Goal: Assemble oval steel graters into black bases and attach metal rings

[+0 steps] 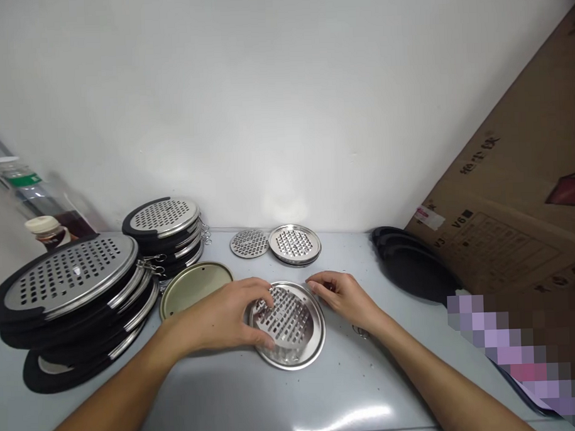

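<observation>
A round metal grater disc [285, 317] with rows of raised holes lies in a shiny shallow metal dish [315, 349] in front of me. My left hand [229, 315] curves around the disc's left edge, its fingertips on top and its thumb at the near side. Beside the dish's far right rim is my right hand [340, 295], fingers bent and loosely apart, with nothing visible in it. Whether its fingertips touch the rim I cannot tell. Partly behind my left wrist lies a greenish-gold round lid [195, 285].
Stacked black-edged graters [77, 273] stand at left, with another stack [165, 216] behind. Near the wall are a loose grater disc [249, 243] and stacked metal dishes [295, 243]. Black round covers [412, 268] lie right, beside a cardboard box [514, 214]. Bottles [47, 230] stand far left.
</observation>
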The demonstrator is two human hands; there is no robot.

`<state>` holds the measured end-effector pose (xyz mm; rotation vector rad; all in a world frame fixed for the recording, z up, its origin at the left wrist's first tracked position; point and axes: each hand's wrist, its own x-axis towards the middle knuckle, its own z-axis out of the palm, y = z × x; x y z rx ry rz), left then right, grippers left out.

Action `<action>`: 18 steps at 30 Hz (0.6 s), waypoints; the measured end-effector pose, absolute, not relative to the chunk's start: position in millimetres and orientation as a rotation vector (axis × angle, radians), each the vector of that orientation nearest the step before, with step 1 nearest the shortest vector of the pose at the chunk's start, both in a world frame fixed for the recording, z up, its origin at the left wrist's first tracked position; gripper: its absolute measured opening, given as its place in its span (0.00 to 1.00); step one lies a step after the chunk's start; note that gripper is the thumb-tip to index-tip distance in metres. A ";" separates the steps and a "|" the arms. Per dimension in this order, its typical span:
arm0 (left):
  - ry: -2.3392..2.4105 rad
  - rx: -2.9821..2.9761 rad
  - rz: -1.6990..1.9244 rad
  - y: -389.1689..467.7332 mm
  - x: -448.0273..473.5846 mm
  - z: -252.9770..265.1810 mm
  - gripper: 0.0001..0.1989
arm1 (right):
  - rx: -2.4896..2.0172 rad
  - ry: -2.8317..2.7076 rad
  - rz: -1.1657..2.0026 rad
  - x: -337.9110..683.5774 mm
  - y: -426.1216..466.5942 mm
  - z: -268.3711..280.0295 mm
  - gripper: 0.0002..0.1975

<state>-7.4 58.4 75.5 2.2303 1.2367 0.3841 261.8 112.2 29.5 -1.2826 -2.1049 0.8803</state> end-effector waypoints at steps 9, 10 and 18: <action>1.145 2.241 0.297 50.0 8.4 71.7 0.21 | -1.236 -2.220 0.818 259.7 109.6 32.0 0.14; 1.151 2.237 0.289 50.1 8.8 71.6 0.21 | -1.235 -2.236 0.799 259.5 109.4 31.6 0.14; 1.178 2.204 0.362 53.4 4.7 64.1 0.32 | -1.256 -2.285 0.736 261.6 109.6 25.8 0.12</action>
